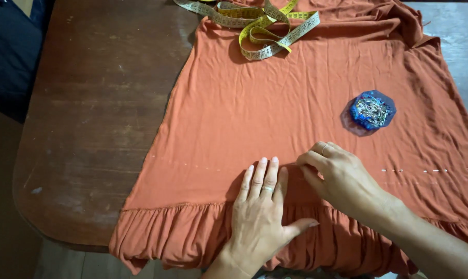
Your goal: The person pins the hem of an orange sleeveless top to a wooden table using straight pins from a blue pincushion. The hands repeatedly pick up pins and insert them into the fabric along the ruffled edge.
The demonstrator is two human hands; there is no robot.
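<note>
My left hand (259,212) lies flat, palm down, on the rust-orange stretchy knit garment (296,119) spread over the worn dark brown wooden table (94,119), its fingers straight and held close together with the thumb splayed out to the side, and a ring on one finger; it grips nothing, it only presses the cloth down. My right hand (340,178) sits just beside it, touching the same cloth, with the fingers curled in and the tips of thumb and forefinger pinched together at a spot right next to my left fingertips; whether something thin is caught in that pinch I cannot tell, as it is too small to make out. The garment covers the right part of the table, and its gathered ruffle hem (192,240) hangs over the near edge below my wrists. A faint line of small pale marks runs across the cloth at the level of my fingertips, and to the right of my right hand a row of bright pins (415,170) sits along that same line. Further up on the cloth, well apart from my hands, rests a round blue pin holder full of pins (371,110), and at the far edge a yellow measuring tape (265,26) lies in loose coils.
</note>
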